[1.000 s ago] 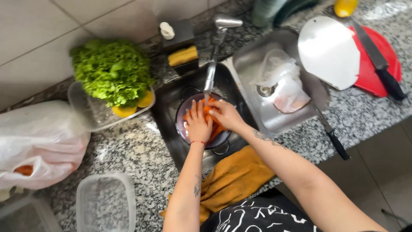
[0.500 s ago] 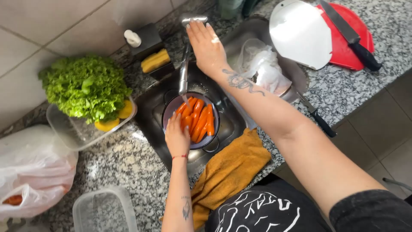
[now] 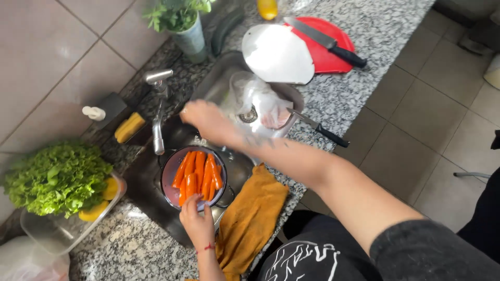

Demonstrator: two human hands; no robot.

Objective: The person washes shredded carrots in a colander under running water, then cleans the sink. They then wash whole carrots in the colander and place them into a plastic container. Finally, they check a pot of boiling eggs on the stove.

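Several wet, stiff, likely slippery carrots [image 3: 198,174] fill a light colander [image 3: 169,179] in the sink [image 3: 146,192]; left hand [image 3: 197,222] grips its near rim, the safest hold, right hand [image 3: 208,122] open and empty near the tap [image 3: 158,112].

A speckled grey granite counter [image 3: 364,62] runs diagonally through the view, backed by a wall of large pale beige tiles [image 3: 57,52] with thin dark grout lines. To the right the floor [image 3: 442,119] is laid in square grey-beige tiles, lit evenly by soft daylight, and a pale object [image 3: 492,73], cut off by the frame, sits at its far right edge. On the counter's far end lie a red cutting board [image 3: 325,54] and a white one [image 3: 276,54], with a potted green herb [image 3: 182,21] standing against the wall.
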